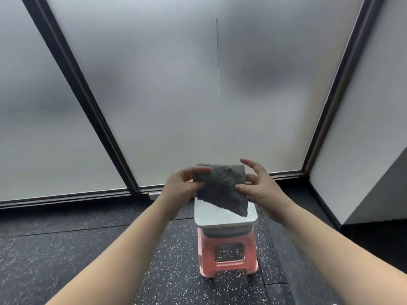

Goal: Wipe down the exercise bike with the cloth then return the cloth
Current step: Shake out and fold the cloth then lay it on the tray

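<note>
A dark grey cloth [222,187], folded over, hangs in the air between both hands above a stool. My left hand [179,186] pinches its upper left edge between thumb and fingers. My right hand [258,187] grips its right edge low down, with the upper fingers spread apart. A lower corner of the cloth droops toward the white tray [220,217]. The exercise bike is not in view.
The white tray rests on a pink plastic stool [228,256] on a black speckled rubber floor [77,249]. Frosted glass panels [198,95] in black frames rise right behind the stool. A grey wall block [378,190] stands at the right.
</note>
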`<control>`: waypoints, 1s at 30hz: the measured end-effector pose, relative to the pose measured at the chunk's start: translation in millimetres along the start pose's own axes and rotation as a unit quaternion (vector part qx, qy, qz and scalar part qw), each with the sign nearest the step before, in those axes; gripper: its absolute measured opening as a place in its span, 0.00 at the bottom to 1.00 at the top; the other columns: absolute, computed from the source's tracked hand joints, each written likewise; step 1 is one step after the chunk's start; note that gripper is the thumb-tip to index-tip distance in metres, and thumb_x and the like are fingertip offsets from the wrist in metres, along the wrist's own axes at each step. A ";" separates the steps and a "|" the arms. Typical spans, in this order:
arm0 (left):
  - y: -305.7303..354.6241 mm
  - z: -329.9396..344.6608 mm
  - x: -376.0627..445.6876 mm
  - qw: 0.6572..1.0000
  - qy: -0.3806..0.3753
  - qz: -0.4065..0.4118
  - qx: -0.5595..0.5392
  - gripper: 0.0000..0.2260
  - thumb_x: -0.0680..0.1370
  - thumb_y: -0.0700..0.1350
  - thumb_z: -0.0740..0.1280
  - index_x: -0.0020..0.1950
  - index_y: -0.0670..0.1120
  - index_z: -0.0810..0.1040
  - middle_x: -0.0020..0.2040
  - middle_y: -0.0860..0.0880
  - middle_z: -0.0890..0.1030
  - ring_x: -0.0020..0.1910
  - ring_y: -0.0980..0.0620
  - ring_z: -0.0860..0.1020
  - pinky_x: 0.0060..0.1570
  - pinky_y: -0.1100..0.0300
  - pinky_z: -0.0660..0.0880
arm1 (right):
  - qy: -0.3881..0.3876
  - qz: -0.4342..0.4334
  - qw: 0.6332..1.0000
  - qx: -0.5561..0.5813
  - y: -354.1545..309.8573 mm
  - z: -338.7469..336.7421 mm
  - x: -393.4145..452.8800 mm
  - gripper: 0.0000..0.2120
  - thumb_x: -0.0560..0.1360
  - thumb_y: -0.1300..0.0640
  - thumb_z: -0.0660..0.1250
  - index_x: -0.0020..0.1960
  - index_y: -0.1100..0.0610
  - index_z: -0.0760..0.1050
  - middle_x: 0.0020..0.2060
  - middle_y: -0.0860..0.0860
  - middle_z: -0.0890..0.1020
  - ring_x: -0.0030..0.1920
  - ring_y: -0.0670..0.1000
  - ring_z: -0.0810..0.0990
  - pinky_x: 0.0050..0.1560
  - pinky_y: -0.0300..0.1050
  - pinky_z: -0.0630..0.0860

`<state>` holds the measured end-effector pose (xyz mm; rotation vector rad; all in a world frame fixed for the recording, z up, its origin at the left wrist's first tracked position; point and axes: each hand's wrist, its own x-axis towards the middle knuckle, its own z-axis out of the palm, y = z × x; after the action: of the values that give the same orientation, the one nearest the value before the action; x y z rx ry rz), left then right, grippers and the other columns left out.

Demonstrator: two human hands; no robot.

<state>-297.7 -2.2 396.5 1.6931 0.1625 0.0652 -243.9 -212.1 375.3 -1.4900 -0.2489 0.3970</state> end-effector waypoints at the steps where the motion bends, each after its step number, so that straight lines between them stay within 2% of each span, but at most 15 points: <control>1: -3.8 -1.5 13.9 1.000 -0.003 -0.001 -0.002 0.19 0.73 0.31 0.67 0.46 0.55 0.84 0.48 0.47 0.83 0.46 0.49 0.80 0.49 0.51 0.79 | 0.008 0.005 1.000 -0.003 5.5 -1.6 12.0 0.30 0.73 0.68 0.67 0.68 0.46 0.65 0.55 0.58 0.79 0.50 0.53 0.82 0.41 0.41 0.80; 4: -14.9 -3.9 52.6 1.000 -0.013 -0.007 0.017 0.18 0.71 0.34 0.71 0.49 0.57 0.83 0.50 0.41 0.82 0.45 0.48 0.81 0.49 0.49 0.81 | 0.032 0.020 0.999 -0.031 23.1 -11.8 46.2 0.27 0.73 0.67 0.67 0.66 0.46 0.67 0.55 0.54 0.80 0.53 0.53 0.81 0.51 0.47 0.80; 6: -24.7 -4.8 80.3 0.999 -0.021 -0.027 0.040 0.19 0.68 0.38 0.72 0.52 0.58 0.81 0.51 0.40 0.81 0.44 0.47 0.81 0.50 0.47 0.81 | 0.041 0.035 0.996 -0.077 33.6 -23.0 69.9 0.26 0.73 0.64 0.68 0.66 0.45 0.67 0.55 0.51 0.81 0.52 0.50 0.80 0.53 0.49 0.78; 8: -35.9 -3.8 110.9 0.996 -0.018 -0.047 0.075 0.20 0.66 0.40 0.71 0.53 0.60 0.79 0.52 0.42 0.80 0.45 0.47 0.80 0.49 0.49 0.81 | 0.048 0.045 0.991 -0.119 44.3 -37.9 96.8 0.26 0.72 0.62 0.68 0.64 0.42 0.67 0.55 0.49 0.81 0.52 0.48 0.80 0.52 0.47 0.78; 11: -58.6 2.6 155.3 0.989 -0.007 -0.068 0.130 0.22 0.67 0.37 0.70 0.54 0.60 0.78 0.51 0.49 0.78 0.45 0.50 0.80 0.48 0.55 0.80 | 0.055 0.067 0.981 -0.175 63.1 -63.2 140.0 0.25 0.72 0.61 0.68 0.65 0.43 0.68 0.55 0.48 0.80 0.53 0.48 0.80 0.51 0.44 0.77; 13: -75.0 8.8 182.4 0.986 0.007 -0.081 0.144 0.22 0.66 0.37 0.69 0.54 0.59 0.78 0.51 0.52 0.78 0.46 0.52 0.79 0.49 0.58 0.78 | 0.054 0.081 0.974 -0.203 75.8 -80.0 169.6 0.25 0.72 0.60 0.68 0.65 0.43 0.68 0.54 0.46 0.79 0.54 0.48 0.79 0.52 0.45 0.78; 15: -92.0 14.9 208.1 0.982 0.028 -0.101 0.156 0.22 0.67 0.36 0.68 0.55 0.58 0.78 0.51 0.54 0.78 0.49 0.54 0.78 0.51 0.60 0.76 | 0.053 0.091 0.965 -0.241 88.3 -95.9 196.2 0.24 0.72 0.59 0.68 0.65 0.44 0.68 0.54 0.46 0.79 0.54 0.47 0.78 0.50 0.41 0.76; 17: -110.4 20.4 231.7 0.980 0.045 -0.130 0.141 0.21 0.69 0.36 0.69 0.56 0.57 0.77 0.52 0.54 0.79 0.50 0.54 0.78 0.50 0.61 0.76 | 0.049 0.099 0.954 -0.278 102.1 -109.9 218.7 0.24 0.73 0.60 0.67 0.66 0.46 0.68 0.55 0.46 0.78 0.54 0.47 0.77 0.50 0.39 0.72; 21: -154.0 32.9 268.2 0.974 0.051 -0.206 0.075 0.19 0.71 0.35 0.68 0.55 0.57 0.80 0.55 0.50 0.79 0.47 0.51 0.81 0.36 0.59 0.80 | 0.044 0.125 0.936 -0.325 146.0 -132.0 251.2 0.24 0.72 0.60 0.68 0.66 0.47 0.68 0.58 0.48 0.76 0.55 0.47 0.75 0.55 0.41 0.70; 24: -194.5 43.0 291.0 0.962 0.062 -0.262 0.035 0.18 0.72 0.35 0.69 0.53 0.58 0.80 0.56 0.48 0.79 0.47 0.48 0.82 0.38 0.56 0.81 | 0.039 0.160 0.927 -0.336 188.5 -142.5 267.8 0.25 0.72 0.59 0.68 0.66 0.45 0.68 0.61 0.48 0.74 0.60 0.48 0.73 0.61 0.46 0.71; 30: -287.0 66.3 331.7 0.937 0.067 -0.333 -0.076 0.18 0.73 0.32 0.67 0.57 0.51 0.79 0.59 0.43 0.75 0.50 0.46 0.78 0.42 0.54 0.78 | 0.037 0.207 0.912 -0.353 277.4 -153.2 293.5 0.26 0.73 0.58 0.67 0.68 0.45 0.66 0.67 0.47 0.69 0.67 0.49 0.68 0.66 0.49 0.67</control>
<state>19.2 15.5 86.6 1.4046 0.8059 -0.3072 56.0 -223.8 64.7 -2.2822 -0.0010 0.6286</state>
